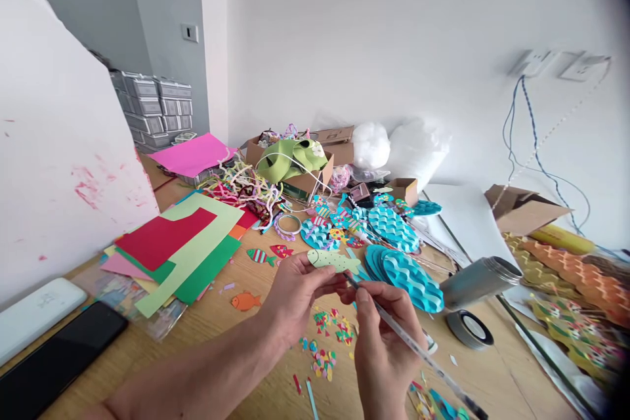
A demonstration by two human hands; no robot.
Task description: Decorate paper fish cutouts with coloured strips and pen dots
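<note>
Between the thumb and fingers of my left hand [295, 292] is a pale green paper fish [332, 260] with small dark dots along its body. My right hand [386, 335] grips a clear-barrelled pen [418, 351], its tip close to the lower edge of the fish near the tail; whether it touches I cannot tell. On the table behind my left hand lie a striped green paper fish [260, 256] and a red patterned paper fish [281, 251]. An orange paper fish [245, 301] lies left of my wrist. Under my hands are small piles of coloured paper bits [323, 363].
Coloured paper sheets [216, 266], a black phone [63, 357] and a white box-like device [42, 315] lie left. Blue wavy-topped ovals [408, 279], a metal flask [480, 281] and its lid [470, 329] stand right. Craft cords [246, 184] and a cardboard box [308, 177] fill the back.
</note>
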